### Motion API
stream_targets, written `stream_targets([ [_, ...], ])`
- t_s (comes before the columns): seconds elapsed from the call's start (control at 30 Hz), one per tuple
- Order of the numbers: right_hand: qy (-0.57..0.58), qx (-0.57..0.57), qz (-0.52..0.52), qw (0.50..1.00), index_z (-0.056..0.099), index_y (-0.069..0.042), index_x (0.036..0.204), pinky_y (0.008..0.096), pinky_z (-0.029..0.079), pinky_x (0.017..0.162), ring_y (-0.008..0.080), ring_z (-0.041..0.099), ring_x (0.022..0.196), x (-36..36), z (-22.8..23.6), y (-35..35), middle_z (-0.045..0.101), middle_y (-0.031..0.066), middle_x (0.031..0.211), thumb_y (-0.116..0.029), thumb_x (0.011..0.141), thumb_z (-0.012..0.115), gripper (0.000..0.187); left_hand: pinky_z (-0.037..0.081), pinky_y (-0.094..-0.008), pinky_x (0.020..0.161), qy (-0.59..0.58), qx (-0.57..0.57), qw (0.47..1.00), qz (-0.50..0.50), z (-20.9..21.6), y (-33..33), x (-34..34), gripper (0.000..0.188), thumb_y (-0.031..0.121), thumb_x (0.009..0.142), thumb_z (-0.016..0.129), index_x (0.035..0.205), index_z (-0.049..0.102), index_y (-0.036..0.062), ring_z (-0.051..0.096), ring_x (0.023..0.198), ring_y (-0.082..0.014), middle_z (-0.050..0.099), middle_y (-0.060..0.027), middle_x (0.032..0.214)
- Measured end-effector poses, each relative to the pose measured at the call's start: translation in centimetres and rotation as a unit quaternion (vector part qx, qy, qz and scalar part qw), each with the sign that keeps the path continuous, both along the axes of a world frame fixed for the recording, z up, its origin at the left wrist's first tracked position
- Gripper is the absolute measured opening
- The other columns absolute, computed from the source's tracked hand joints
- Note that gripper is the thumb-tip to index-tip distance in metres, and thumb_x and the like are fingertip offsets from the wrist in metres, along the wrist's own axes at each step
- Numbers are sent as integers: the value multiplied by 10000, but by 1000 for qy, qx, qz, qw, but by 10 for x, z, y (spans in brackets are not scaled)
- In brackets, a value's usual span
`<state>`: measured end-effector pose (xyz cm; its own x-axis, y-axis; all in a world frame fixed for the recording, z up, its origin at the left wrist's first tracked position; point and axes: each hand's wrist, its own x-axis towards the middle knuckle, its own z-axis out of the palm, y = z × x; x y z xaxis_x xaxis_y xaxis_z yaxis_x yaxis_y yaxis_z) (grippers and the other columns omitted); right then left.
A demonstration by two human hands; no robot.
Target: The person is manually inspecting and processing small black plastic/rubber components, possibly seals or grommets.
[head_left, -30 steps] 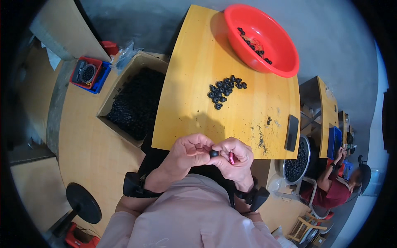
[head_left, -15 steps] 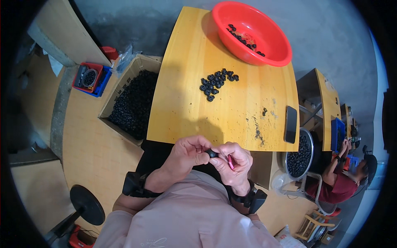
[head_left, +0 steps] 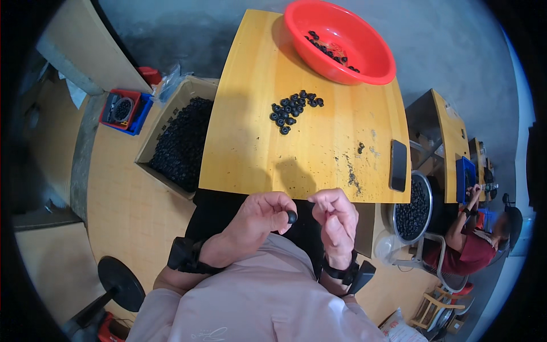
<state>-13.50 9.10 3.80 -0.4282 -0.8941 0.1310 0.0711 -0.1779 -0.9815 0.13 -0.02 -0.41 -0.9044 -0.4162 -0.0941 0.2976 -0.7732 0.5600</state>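
Note:
My left hand [head_left: 259, 212] pinches a small round black part [head_left: 292, 216], rubbery in look, between thumb and fingertips just off the table's near edge. Across a short gap from it, my right hand [head_left: 335, 219] is closed with its fingers curled. A sliver of the pink tool shows between those fingers; its working end is hidden. On the yellow wooden table [head_left: 239, 154] lies a loose cluster of similar black parts [head_left: 290, 108], several with a hole in the end. Black crumbs [head_left: 353, 176] are scattered toward the right side.
A red basin [head_left: 376, 62] with some black parts stands at the table's far edge. Left of the table, a cardboard box [head_left: 156, 174] is full of them. A phone [head_left: 398, 165] lies at right, near a metal bowl [head_left: 428, 196] of parts. A co-worker [head_left: 464, 251] sits farther right.
My right hand has drawn away from the black part, opening a gap between the hands. The left hand keeps its pinch. The view has shifted slightly.

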Motion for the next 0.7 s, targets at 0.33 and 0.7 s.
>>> stream_targets([
  [0.33, 331, -28, 42, 942, 531, -29, 949, 296, 358, 518, 177, 466, 485, 3, -5, 4, 556, 21, 618, -95, 757, 571, 207, 380, -176, 585, 1, 43, 999, -11, -1, 3, -2, 185, 134, 780, 655, 896, 587, 6, 481, 616, -55, 563, -4, 728],
  [0.7, 340, -56, 47, 937, 533, -30, 925, 287, 334, 489, 171, 462, 463, 2, -3, 3, 549, 22, 605, -93, 769, 559, 171, 389, -172, 595, -4, 17, 999, -30, 1, 3, -2, 154, 98, 779, 644, 887, 596, 0, 487, 645, -44, 573, -3, 755],
])
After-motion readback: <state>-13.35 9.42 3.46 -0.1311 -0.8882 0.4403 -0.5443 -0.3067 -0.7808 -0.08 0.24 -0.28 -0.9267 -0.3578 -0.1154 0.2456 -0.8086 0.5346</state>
